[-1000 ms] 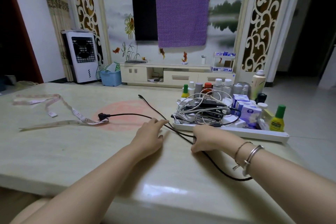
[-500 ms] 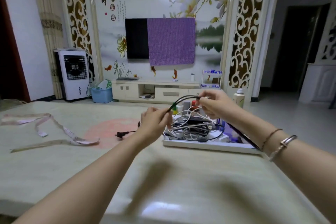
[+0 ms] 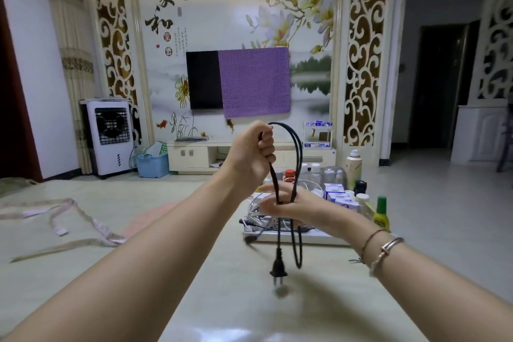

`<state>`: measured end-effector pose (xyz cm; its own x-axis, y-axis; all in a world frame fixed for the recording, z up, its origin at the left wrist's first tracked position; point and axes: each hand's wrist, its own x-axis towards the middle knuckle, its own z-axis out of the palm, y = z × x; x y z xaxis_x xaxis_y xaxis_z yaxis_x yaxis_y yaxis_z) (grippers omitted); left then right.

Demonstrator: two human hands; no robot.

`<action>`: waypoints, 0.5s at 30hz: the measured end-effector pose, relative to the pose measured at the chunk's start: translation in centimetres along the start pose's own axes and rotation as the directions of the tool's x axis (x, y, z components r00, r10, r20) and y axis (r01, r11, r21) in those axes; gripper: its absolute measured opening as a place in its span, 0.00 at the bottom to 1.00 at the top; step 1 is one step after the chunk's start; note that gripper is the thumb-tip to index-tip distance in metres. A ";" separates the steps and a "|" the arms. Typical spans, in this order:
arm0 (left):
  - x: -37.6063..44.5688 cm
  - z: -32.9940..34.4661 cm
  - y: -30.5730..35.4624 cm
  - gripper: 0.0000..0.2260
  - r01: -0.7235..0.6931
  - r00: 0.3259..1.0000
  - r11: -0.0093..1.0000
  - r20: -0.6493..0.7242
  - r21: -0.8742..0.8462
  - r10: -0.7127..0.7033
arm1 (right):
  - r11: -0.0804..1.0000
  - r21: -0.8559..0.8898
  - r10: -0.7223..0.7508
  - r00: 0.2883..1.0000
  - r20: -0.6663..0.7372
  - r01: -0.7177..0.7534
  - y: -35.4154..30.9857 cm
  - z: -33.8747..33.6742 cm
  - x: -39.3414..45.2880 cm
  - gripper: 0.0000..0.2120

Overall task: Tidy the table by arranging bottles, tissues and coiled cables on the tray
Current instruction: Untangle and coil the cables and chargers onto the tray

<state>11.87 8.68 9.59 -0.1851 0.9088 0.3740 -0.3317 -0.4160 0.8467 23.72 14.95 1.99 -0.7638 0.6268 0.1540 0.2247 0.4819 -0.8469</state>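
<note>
L hand (image 3: 251,153), raised above desk, grip fisted tight round top of black power cable (image 3: 297,175); cable arcs over the fist and drops in long loops below it. R hand (image 3: 288,207), lower and just beneath L grip, fingers fairly straight w/ the loop strands crossing them; cannot tell if R grip actually pinches the strands (motion blur). Below R hand, plug end (image 3: 278,269) hangs free, prongs down, off the desk (image 3: 319,308) surface; one loop bottom hangs just beside it. Behind/below both grips: white tray (image 3: 311,239) on desk, holding tangle of white cables (image 3: 259,201) on near-L part, partly hidden by R hand. Further behind R grip on tray: tissue packs (image 3: 340,197), white-capped bottles (image 3: 312,171), tall spray bottle (image 3: 354,168), green-capped yellow bottle (image 3: 381,211) at tray's R end. Bracelets (image 3: 384,251) on R wrist. Far L of the grips: measuring tape (image 3: 83,219) lying loose on desk, well apart from tray. Beyond desk: TV (image 3: 204,79) half covered by purple cloth (image 3: 254,82), air cooler (image 3: 109,136), blue basket (image 3: 152,164).
</note>
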 end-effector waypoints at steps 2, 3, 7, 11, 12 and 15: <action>0.3 0.3 0.0 0.12 0.014 1.000 0.997 -0.012 -0.075 -0.015 | 0.998 -0.057 -0.029 1.000 0.010 0.030 0.4 0.3 0.5 0.17; 0.5 0.2 -0.1 0.12 0.023 1.000 0.994 -0.018 -0.105 -0.025 | 0.993 -0.106 -0.043 0.999 0.002 0.043 0.6 0.4 0.6 0.10; 1.5 -1.5 -0.6 0.16 0.010 0.995 0.984 -0.092 -0.175 -0.026 | 0.968 -0.250 0.000 1.000 -0.020 -0.005 1.6 0.0 1.1 0.16; 3.0 -3.9 -1.9 0.16 -0.034 0.958 0.999 -0.286 -0.003 0.032 | 0.978 -0.199 0.039 0.996 -0.083 -0.055 3.3 -1.6 1.2 0.17; 3.9 -4.6 -2.6 0.15 -0.036 0.943 0.999 -0.331 0.027 0.043 | 0.987 -0.150 0.046 0.994 -0.104 -0.062 4.0 -2.2 1.5 0.16; 4.6 -6.7 -3.8 0.15 -0.044 0.905 0.993 -0.417 0.106 0.084 | 0.995 -0.089 0.031 0.980 -0.197 -0.049 4.3 -3.4 1.2 0.15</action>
<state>6.09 14.21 5.59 -0.5814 0.7736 0.2519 -0.2234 -0.4495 0.8649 25.86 19.86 0.23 -0.6226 0.7496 0.2247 0.3150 0.5029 -0.8049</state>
